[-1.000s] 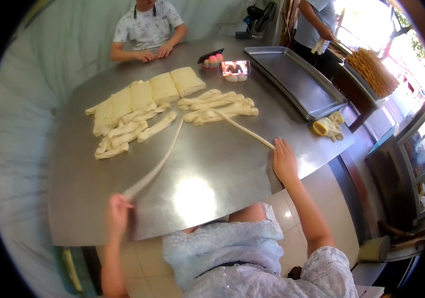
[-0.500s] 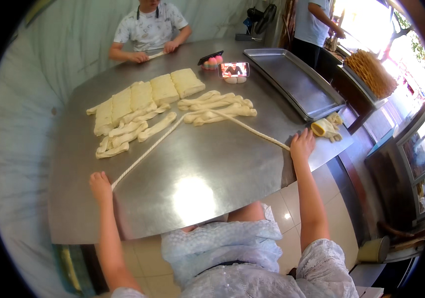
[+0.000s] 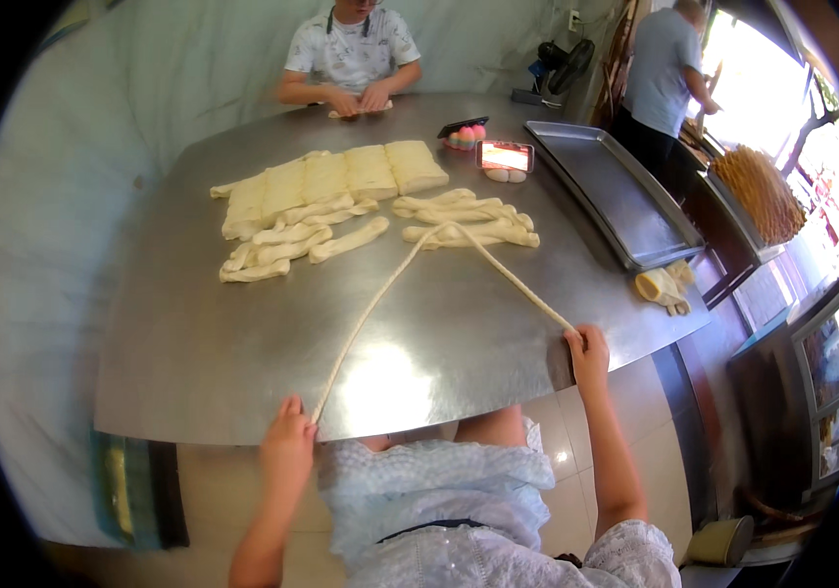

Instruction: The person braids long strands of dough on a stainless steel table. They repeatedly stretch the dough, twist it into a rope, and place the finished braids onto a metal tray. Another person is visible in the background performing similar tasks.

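A long, thin twisted dough rope (image 3: 370, 316) runs in an upside-down V over the steel table (image 3: 243, 363), its bend lying against the thicker dough strips. At the table's near edge, my left hand (image 3: 288, 431) is closed on one end of the rope. My right hand (image 3: 587, 350), at the right edge, pinches the other end. Beyond the bend lie several thick dough strips (image 3: 473, 235). More strips (image 3: 287, 245) rest to the left, in front of a row of cut dough slabs (image 3: 331, 181).
A large metal tray (image 3: 625, 196) sits at the right, with yellowish gloves (image 3: 665, 286) by its near corner. A phone (image 3: 505, 157) stands at the back. Across the table a person (image 3: 356, 59) handles a dough strip. Fried twists (image 3: 758, 196) are piled beyond the tray; another person (image 3: 663, 69) stands there.
My left hand has moved right and toward me, and my right hand has come nearer, narrowing the rope's V. The person opposite has brought both hands together over the dough.
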The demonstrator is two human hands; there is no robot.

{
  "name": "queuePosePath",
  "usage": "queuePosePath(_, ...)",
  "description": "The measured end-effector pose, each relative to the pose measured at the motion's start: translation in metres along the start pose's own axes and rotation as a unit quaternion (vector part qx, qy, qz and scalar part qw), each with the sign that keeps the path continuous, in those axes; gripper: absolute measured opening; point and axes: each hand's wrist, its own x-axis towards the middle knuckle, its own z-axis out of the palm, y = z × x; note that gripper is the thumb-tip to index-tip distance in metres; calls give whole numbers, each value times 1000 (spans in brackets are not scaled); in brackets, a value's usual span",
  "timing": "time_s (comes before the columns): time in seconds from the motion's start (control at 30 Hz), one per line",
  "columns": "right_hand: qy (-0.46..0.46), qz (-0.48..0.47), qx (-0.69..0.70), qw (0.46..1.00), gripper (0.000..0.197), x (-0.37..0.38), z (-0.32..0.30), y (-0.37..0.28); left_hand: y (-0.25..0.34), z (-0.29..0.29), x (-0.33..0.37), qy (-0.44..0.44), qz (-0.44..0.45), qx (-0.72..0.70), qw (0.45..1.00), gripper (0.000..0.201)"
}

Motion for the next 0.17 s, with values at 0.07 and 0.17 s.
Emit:
queuePosePath(0.07,-130,102,101,981,16,3,-14,-7,-1,-42,4,-161,-189,-158,956,21)
queuePosePath(0.17,-327,94,126,932,13,14,-68,-72,-15,-138,30,-298,-281,-181,894,21)
